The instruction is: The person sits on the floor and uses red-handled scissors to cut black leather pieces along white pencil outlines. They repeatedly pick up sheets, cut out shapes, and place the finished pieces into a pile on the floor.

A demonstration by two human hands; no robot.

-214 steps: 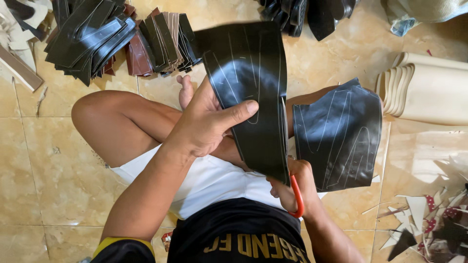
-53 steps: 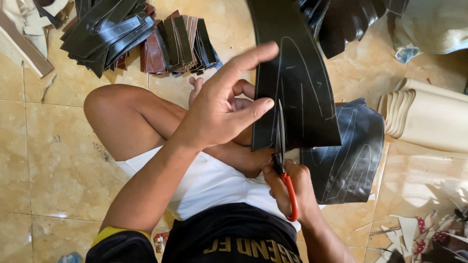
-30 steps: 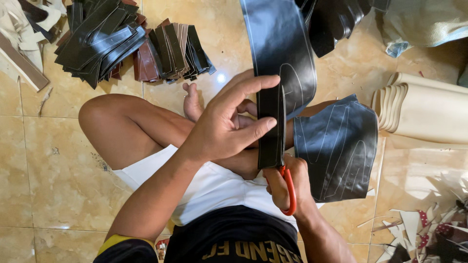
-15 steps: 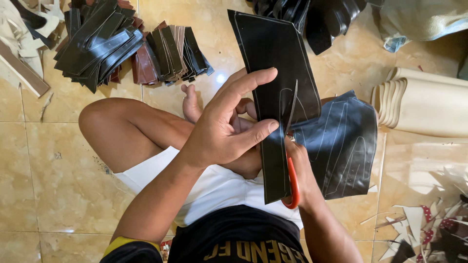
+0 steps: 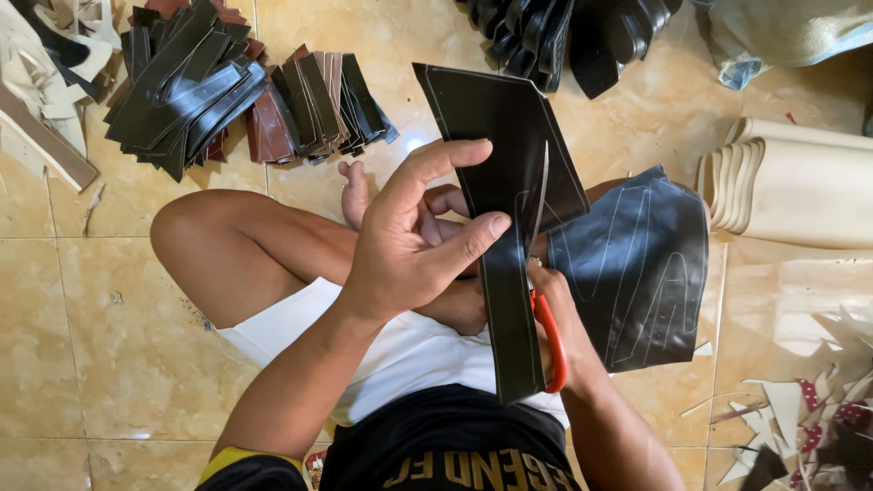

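A long, flat black sheet of leather-like material [image 5: 496, 182], marked with pale traced lines, is held up over the seated person's crossed legs, and a cut is under way along it. The left hand [image 5: 414, 245] pinches the sheet's left side, thumb in front and fingers spread behind. The right hand [image 5: 555, 314], mostly hidden behind the sheet, is closed on red-handled scissors [image 5: 548, 327] whose blade rises through the material; the tips probably sit near a traced line, though that is hard to make out. The next snip calls for keeping the sheet taut and steering along the marking. Just to the right lies a second marked black piece [image 5: 637, 259]; stacks of dark cut strips [image 5: 182, 82] and rolled cream sheets [image 5: 791, 182] rest on the tan tile floor [image 5: 91, 345].
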